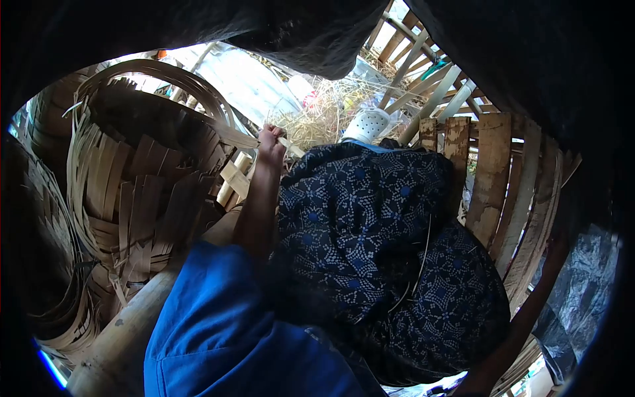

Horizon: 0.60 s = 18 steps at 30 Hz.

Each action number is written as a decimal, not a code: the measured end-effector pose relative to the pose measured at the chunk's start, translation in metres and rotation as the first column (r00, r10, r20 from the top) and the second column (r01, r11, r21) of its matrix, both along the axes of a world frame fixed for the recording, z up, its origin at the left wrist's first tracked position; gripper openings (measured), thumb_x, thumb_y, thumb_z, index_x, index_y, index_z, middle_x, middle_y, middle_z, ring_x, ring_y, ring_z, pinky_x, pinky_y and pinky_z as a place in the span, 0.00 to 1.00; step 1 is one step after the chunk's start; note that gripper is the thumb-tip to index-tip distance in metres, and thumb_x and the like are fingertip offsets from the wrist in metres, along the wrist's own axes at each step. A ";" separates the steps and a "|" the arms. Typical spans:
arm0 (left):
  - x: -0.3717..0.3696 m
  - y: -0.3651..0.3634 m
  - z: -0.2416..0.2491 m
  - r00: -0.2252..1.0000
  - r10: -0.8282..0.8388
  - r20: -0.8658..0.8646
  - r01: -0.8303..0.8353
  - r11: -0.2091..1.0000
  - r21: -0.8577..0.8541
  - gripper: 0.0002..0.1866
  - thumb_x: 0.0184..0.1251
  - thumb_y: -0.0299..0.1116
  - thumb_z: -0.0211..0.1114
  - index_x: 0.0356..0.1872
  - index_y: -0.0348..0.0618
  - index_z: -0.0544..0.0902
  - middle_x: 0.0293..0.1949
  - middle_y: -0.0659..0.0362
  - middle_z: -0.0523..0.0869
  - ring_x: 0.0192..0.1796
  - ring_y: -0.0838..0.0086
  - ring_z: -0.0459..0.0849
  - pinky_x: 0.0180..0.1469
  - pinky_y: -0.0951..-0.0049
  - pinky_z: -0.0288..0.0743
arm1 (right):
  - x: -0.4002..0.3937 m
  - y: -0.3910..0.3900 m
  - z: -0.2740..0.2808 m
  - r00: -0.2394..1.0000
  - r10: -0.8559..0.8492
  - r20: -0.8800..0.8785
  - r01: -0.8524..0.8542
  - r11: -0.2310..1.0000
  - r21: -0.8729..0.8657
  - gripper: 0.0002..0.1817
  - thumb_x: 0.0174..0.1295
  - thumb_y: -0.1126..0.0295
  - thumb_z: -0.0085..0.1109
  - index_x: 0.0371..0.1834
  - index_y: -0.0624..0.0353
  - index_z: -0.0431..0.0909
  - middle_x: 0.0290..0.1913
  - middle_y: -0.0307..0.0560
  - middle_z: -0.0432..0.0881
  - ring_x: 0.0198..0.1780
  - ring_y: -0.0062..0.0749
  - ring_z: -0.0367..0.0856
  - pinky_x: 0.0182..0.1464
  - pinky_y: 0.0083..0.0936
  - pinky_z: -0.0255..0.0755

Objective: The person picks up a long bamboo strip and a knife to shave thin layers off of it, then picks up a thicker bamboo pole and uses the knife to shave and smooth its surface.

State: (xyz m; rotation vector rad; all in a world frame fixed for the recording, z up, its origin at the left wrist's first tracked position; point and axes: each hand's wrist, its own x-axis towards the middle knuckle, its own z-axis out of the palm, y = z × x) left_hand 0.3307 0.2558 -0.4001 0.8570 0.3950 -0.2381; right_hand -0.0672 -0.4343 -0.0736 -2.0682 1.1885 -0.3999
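My left hand (270, 140) is closed in a fist around the end of a pale bamboo strip (237, 137). That strip runs leftward to the curved rim strips of a large woven bamboo basket (142, 198). The basket is tilted, its dark opening facing up, with loose strip ends standing along its edge. My right forearm (539, 284) reaches up along the right side, beside a bundle of thin bamboo strips (529, 238). The right hand itself is lost in the dark edge of the view.
A thick bamboo pole (126, 324) lies beneath the basket. My legs in patterned dark cloth (370, 231) fill the middle, with a white perforated shoe (368, 124) beyond. Bamboo slats (488, 175) stand at the right. Straw (324, 109) and plastic sheeting (258, 79) lie ahead.
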 end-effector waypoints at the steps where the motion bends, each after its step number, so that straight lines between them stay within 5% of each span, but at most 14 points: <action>1: 0.008 0.000 0.007 0.985 0.047 -0.166 -0.046 0.999 0.012 0.07 0.62 0.19 0.42 0.29 0.45 0.65 0.28 0.66 0.65 0.21 0.84 0.58 0.21 0.84 0.56 | 0.006 -0.002 -0.002 0.997 -0.061 0.046 0.058 0.997 0.051 0.25 0.69 0.55 0.44 0.66 0.54 0.65 0.62 0.44 0.69 0.58 0.29 0.69 0.58 0.25 0.63; 2: 0.018 -0.008 0.034 0.941 0.093 -0.325 -0.089 0.996 0.030 0.08 0.60 0.19 0.42 0.27 0.45 0.65 0.27 0.66 0.64 0.22 0.84 0.58 0.22 0.84 0.55 | 0.015 -0.003 -0.002 0.988 -0.122 0.092 0.112 0.988 0.106 0.25 0.68 0.54 0.45 0.65 0.53 0.65 0.61 0.43 0.69 0.56 0.28 0.70 0.57 0.24 0.64; 5: 0.031 -0.035 0.085 0.913 0.130 -0.386 -0.130 0.991 0.025 0.08 0.60 0.19 0.41 0.26 0.44 0.65 0.26 0.64 0.65 0.22 0.81 0.60 0.22 0.80 0.57 | 0.064 0.022 0.021 0.978 -0.210 -0.010 0.210 0.970 0.120 0.24 0.67 0.53 0.48 0.62 0.52 0.69 0.51 0.41 0.74 0.48 0.24 0.72 0.49 0.21 0.66; 8: 0.028 -0.068 0.117 0.839 0.173 -0.516 -0.166 0.984 0.059 0.08 0.60 0.19 0.38 0.25 0.41 0.65 0.26 0.61 0.67 0.22 0.76 0.64 0.22 0.75 0.59 | 0.142 0.134 0.071 0.966 -0.217 -0.138 0.225 0.974 0.042 0.19 0.65 0.53 0.51 0.53 0.53 0.75 0.38 0.36 0.76 0.39 0.19 0.74 0.39 0.18 0.67; 10: 0.042 -0.127 0.078 0.805 0.358 -0.473 -0.455 0.885 -0.103 0.08 0.56 0.15 0.37 0.33 0.36 0.63 0.25 0.57 0.67 0.19 0.75 0.66 0.20 0.75 0.64 | 0.172 0.180 0.094 0.979 0.179 -0.101 -0.189 0.978 -0.092 0.19 0.65 0.52 0.51 0.46 0.57 0.77 0.33 0.36 0.76 0.35 0.19 0.74 0.38 0.19 0.68; 12: 0.017 -0.166 0.179 0.819 0.223 -0.528 -0.454 0.815 -0.360 0.06 0.60 0.18 0.39 0.35 0.37 0.64 0.28 0.56 0.67 0.24 0.73 0.68 0.29 0.71 0.70 | 0.199 0.230 0.113 0.902 0.412 -0.132 -0.417 0.909 -0.015 0.18 0.67 0.53 0.49 0.47 0.56 0.76 0.34 0.35 0.77 0.36 0.17 0.75 0.35 0.16 0.68; 14: -0.022 -0.202 0.251 0.945 -0.027 -0.326 -0.063 0.963 -0.262 0.13 0.67 0.24 0.46 0.50 0.28 0.68 0.45 0.49 0.75 0.52 0.66 0.75 0.58 0.64 0.71 | 0.211 0.261 0.112 0.821 0.562 -0.099 -0.559 0.827 0.059 0.21 0.68 0.51 0.47 0.52 0.56 0.74 0.39 0.38 0.78 0.36 0.18 0.76 0.36 0.18 0.70; 16: -0.055 -0.238 0.285 0.983 -0.126 -0.135 0.053 0.893 -0.448 0.13 0.70 0.29 0.46 0.50 0.33 0.69 0.50 0.52 0.74 0.54 0.67 0.74 0.58 0.62 0.72 | 0.220 0.301 0.114 0.866 0.499 -0.029 -0.496 0.865 0.081 0.23 0.68 0.50 0.47 0.55 0.56 0.72 0.42 0.40 0.77 0.37 0.20 0.77 0.37 0.19 0.71; 18: -0.082 -0.263 0.331 0.967 -0.205 -0.150 0.111 0.873 -0.475 0.13 0.72 0.32 0.48 0.53 0.40 0.68 0.54 0.57 0.73 0.53 0.71 0.73 0.56 0.68 0.71 | 0.224 0.316 0.117 0.904 0.426 0.032 -0.427 0.899 0.093 0.25 0.68 0.48 0.46 0.58 0.56 0.70 0.45 0.42 0.77 0.39 0.22 0.78 0.38 0.20 0.72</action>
